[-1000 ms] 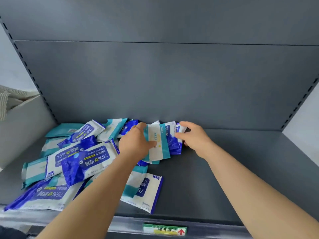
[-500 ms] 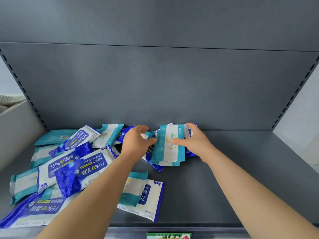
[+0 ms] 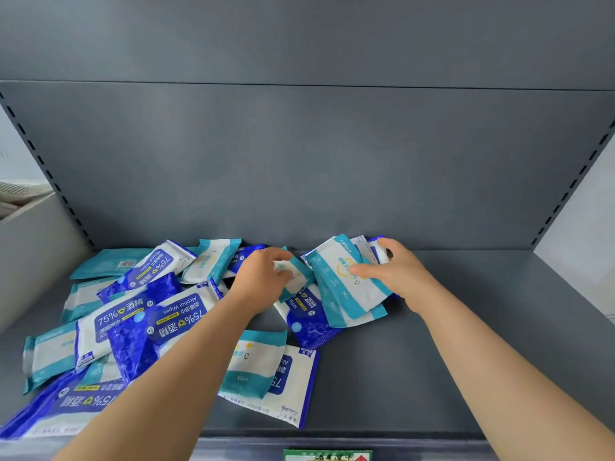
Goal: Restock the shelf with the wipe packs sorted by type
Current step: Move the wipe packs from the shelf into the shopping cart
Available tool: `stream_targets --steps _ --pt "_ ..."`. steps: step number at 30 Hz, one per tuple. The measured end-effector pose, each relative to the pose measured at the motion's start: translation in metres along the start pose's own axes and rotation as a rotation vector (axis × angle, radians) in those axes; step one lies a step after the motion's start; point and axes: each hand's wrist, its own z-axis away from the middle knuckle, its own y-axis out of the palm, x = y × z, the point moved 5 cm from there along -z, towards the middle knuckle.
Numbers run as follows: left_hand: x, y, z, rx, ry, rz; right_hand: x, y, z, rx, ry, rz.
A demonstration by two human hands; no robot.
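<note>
Head view: your right hand (image 3: 399, 271) pinches a bundle of packs (image 3: 346, 287) at one o'clock, thumb across the teal front, fingers curled behind. Your left hand (image 3: 263, 277), at eleven o'clock, closes its fingers on a smaller teal pack (image 3: 297, 269).

You look to be pulling teal packs out from the blue alcohol packs (image 3: 306, 319). Next, carry the bundle to the bare shelf floor (image 3: 482, 327) at three o'clock.

The back panel (image 3: 299, 161) sits just behind your knuckles. The mixed pile (image 3: 143, 314) fills nine o'clock, and the front lip (image 3: 432, 445) lies at six.
</note>
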Motion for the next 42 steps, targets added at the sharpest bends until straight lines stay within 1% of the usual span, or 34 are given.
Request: stream_targets --steps 2,3,5,8,9,10,11,13,14,15,17,18,21,22,24,29,31,34,37,40,42 --pt "0.007 0.002 0.003 0.023 -0.102 -0.153 0.0 0.003 0.0 0.003 -0.001 -0.001" --pt "0.009 0.005 0.006 0.045 -0.132 -0.176 0.0 0.005 0.0 0.002 0.002 -0.005" --pt "0.007 0.007 0.007 0.042 -0.117 -0.123 -0.001 0.007 -0.001 -0.003 0.008 -0.008" --pt "0.001 0.008 0.01 0.056 -0.01 -0.019 -0.002 0.008 0.0 -0.005 0.005 -0.018" --pt "0.0 0.007 0.012 0.062 -0.01 0.032 -0.002 0.008 0.0 -0.008 0.006 -0.028" --pt "0.0 0.004 0.013 0.054 -0.04 0.082 -0.002 0.008 0.0 -0.009 0.015 -0.037" --pt "0.001 -0.001 0.015 0.024 -0.081 0.069 -0.002 0.007 0.0 -0.012 0.028 -0.041" --pt "0.005 -0.012 0.017 -0.034 -0.188 -0.14 -0.003 0.007 -0.001 -0.017 0.056 -0.021" --pt "0.007 -0.015 0.017 -0.016 -0.251 -0.219 -0.003 0.007 -0.002 -0.017 0.066 -0.005" --pt "0.01 -0.014 0.019 0.035 -0.313 -0.221 -0.003 0.007 -0.002 -0.013 0.072 0.009" --pt "0.011 -0.007 0.021 0.122 -0.382 -0.07 -0.004 0.008 -0.004 0.005 0.078 0.021" --pt "0.009 -0.004 0.02 0.122 -0.372 0.021 -0.004 0.008 -0.005 0.014 0.077 0.021" --pt "0.002 0.004 0.014 0.049 -0.309 0.31 -0.005 0.007 -0.007 0.032 0.057 -0.004" --pt "0.0 0.009 0.012 0.051 -0.32 0.405 -0.003 0.007 -0.008 0.04 0.047 -0.019" --pt "-0.006 0.02 0.01 0.08 -0.372 0.521 0.0 0.005 -0.008 0.057 0.025 -0.044" --pt "-0.029 0.035 0.012 0.139 -0.364 0.698 0.0 -0.001 -0.008 0.099 0.005 -0.1" --pt "-0.031 0.041 0.012 0.129 -0.366 0.739 -0.002 -0.002 -0.008 0.122 0.003 -0.116" --pt "-0.035 0.051 0.014 0.068 -0.383 0.742 -0.005 -0.004 -0.011 0.188 0.031 -0.162" --pt "-0.04 0.06 0.015 0.052 -0.401 0.844 -0.011 -0.01 -0.013 0.266 0.068 -0.235" --pt "-0.049 0.068 0.015 0.066 -0.364 0.952 -0.013 -0.023 -0.012 0.279 0.034 -0.288" --pt "-0.059 0.071 0.014 0.067 -0.311 0.963 -0.012 -0.034 -0.007 0.254 -0.003 -0.342"
